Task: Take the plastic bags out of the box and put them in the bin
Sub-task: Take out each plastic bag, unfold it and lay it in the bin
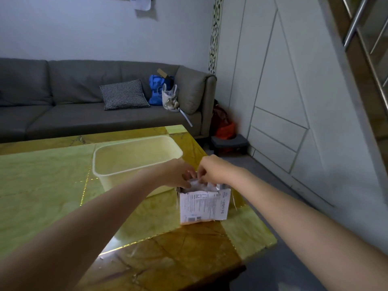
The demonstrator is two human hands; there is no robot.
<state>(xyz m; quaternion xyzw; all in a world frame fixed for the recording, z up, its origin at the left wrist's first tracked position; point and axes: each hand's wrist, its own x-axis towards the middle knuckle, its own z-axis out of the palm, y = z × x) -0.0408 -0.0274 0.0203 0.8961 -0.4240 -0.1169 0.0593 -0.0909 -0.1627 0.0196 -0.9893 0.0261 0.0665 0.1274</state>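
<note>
A small white cardboard box point(203, 206) with a printed label stands open near the right edge of the yellow-green table point(46, 185). Crumpled clear plastic bags point(196, 184) show in its top. My left hand point(177, 174) and my right hand point(212, 170) meet just above the opening, and the fingertips of both pinch the plastic. A cream plastic bin point(105, 175) stands right behind and to the left of the box; nothing shows inside it.
A grey sofa point(84, 114) runs behind the table, carrying a checked cushion point(123, 94), a blue bag point(156, 89) and a white bag point(170, 97). On the right are white cabinet doors point(283, 91), a dark step stool point(230, 142) and grey floor.
</note>
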